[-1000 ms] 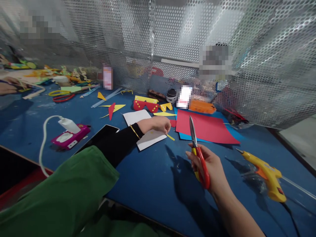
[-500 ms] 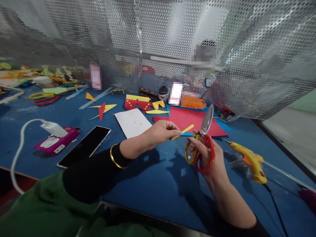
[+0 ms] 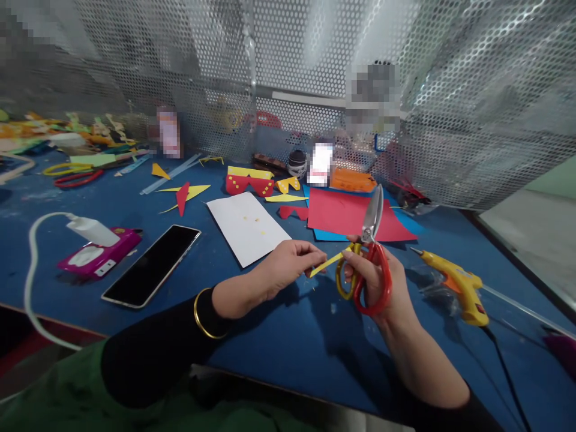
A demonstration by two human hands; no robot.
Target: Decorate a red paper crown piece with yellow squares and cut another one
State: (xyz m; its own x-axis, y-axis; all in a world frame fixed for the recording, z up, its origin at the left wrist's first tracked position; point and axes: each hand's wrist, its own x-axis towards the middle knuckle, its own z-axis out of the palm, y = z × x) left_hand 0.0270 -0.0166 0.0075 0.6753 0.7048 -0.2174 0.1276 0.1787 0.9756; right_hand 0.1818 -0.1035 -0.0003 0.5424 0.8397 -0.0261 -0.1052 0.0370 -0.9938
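A narrow yellow paper strip (image 3: pixel 330 263) spans the gap between my hands. My left hand (image 3: pixel 285 267) is closed in a pinch at the strip's left end. The strip's other end meets the thumb and fingertips of my right hand (image 3: pixel 391 285). That hand is wrapped round the scissors (image 3: pixel 373 219), which have one red and one yellow handle loop. Their metal blades point up and away, close together. Beyond my left fingers lie a white paper sheet (image 3: pixel 243 231) with tiny yellow scraps and a red glasses-shaped cutout (image 3: pixel 293 212).
Red paper (image 3: pixel 346 216) lies over blue sheets. A yellow glue gun (image 3: pixel 454 285) rests at right, its cord trailing forward. A black phone (image 3: pixel 153 264) and a purple power socket (image 3: pixel 101 252) lie left. Paper masks (image 3: pixel 249 185) sit before the perforated screen (image 3: pixel 306 60).
My left hand has come nearer to me, lowering its end of the strip. The strip's other end now meets my right fingertips. The red glasses-shaped cutout shows more fully.
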